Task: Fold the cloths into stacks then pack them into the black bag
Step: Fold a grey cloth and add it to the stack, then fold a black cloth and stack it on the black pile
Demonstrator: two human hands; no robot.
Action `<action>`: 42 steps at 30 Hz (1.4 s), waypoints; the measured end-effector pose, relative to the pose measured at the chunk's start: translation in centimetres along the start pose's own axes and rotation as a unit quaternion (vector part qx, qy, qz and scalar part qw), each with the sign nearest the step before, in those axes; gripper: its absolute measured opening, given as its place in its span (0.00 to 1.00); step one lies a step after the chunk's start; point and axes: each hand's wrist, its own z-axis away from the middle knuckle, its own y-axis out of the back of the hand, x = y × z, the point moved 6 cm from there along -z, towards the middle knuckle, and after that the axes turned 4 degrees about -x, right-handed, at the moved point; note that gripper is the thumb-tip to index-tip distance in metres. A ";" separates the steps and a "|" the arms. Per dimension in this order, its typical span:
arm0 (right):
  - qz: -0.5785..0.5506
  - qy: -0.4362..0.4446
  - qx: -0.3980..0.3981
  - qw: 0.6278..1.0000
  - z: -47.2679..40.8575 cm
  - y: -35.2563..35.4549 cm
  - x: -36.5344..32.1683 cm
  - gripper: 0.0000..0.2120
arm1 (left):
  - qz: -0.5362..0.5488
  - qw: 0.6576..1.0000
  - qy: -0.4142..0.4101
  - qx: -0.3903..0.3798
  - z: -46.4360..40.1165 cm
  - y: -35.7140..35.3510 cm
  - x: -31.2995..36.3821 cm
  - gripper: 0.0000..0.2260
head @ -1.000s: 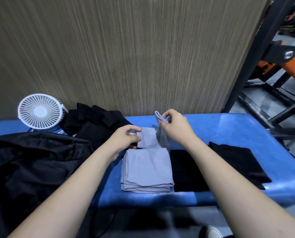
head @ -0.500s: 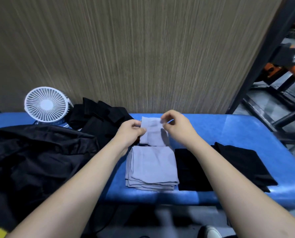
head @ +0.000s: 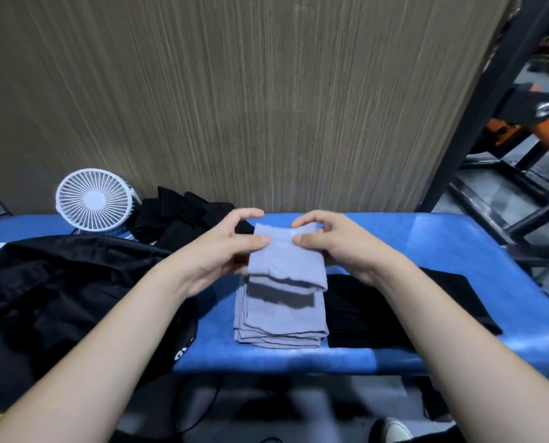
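Observation:
I hold a folded grey cloth [head: 287,262] by its far edge, lifted just above a stack of folded grey cloths [head: 282,318] on the blue table [head: 452,251]. My left hand [head: 225,247] pinches the cloth's left top corner. At its right top corner my right hand [head: 334,241] pinches it too. A stack of folded black cloths [head: 391,305] lies right of the grey stack. The black bag [head: 52,298] lies slumped at the left of the table.
A white desk fan [head: 94,199] stands at the back left, with a heap of black cloths [head: 183,215] beside it. A wood-grain wall runs behind the table. Black and orange metal frames [head: 522,129] stand at the right. A shoe [head: 391,430] shows below the table's front edge.
The grey cloth was loose with my right hand holding up one corner; now it is folded and both hands hold it, brought nearer over the grey stack.

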 end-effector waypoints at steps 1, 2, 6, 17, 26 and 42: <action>0.010 -0.015 -0.018 1.000 0.2 -0.4 0.6 0.09 | -0.024 1.000 0.017 -0.011 0.3 -0.1 -0.6 0.16; 0.017 -0.025 -0.036 0.999 0.3 -0.7 1.1 0.09 | -0.049 0.998 0.027 -0.022 0.5 -0.1 -1.1 0.13; 0.053 -0.032 -0.071 0.996 0.5 -1.5 1.9 0.10 | -0.118 0.992 0.042 -0.021 0.9 0.4 -1.9 0.09; 0.452 -0.018 0.012 0.892 -0.2 -0.7 1.8 0.14 | -0.293 0.955 -0.019 0.034 -0.6 1.5 -2.7 0.10; 0.471 0.016 -0.133 0.872 0.2 -4.3 2.9 0.10 | -0.402 0.915 -0.021 -0.020 -1.5 1.5 -4.3 0.08; 0.363 0.065 0.069 0.927 -3.8 -1.3 1.6 0.08 | -0.515 0.793 0.006 0.326 -6.4 10.0 -2.6 0.28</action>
